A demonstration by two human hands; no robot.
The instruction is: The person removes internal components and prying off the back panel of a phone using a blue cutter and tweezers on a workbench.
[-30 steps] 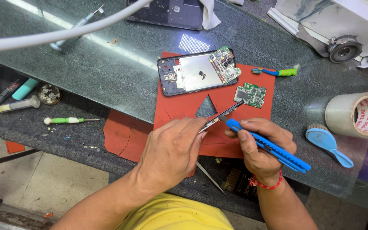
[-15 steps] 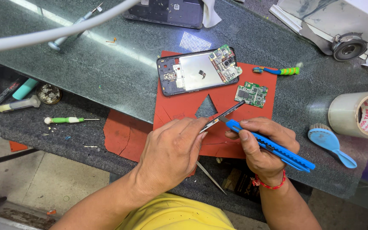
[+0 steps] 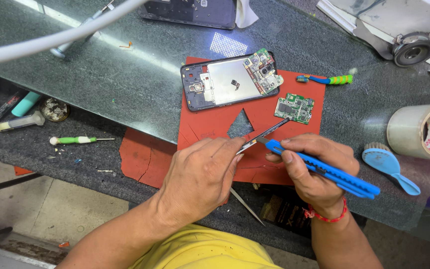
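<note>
Both hands work over the near edge of the red mat (image 3: 294,112). The left hand (image 3: 200,174) pinches a thin metal strip (image 3: 265,133), its long axis slanting up and away toward the small green circuit board (image 3: 294,107) (not touching it). The right hand (image 3: 312,167) is clenched around a blue utility knife (image 3: 324,169), blade end meeting the strip's near end, so both hands are equally close

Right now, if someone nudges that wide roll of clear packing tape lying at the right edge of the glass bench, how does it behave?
The wide roll of clear packing tape lies on its side with its core facing sideways, so a push across it would probably set it rolling. It looks hollow-cored, so likely light for its bulk. The smooth glass bench top probably offers little grip, so it may also slide.
</note>
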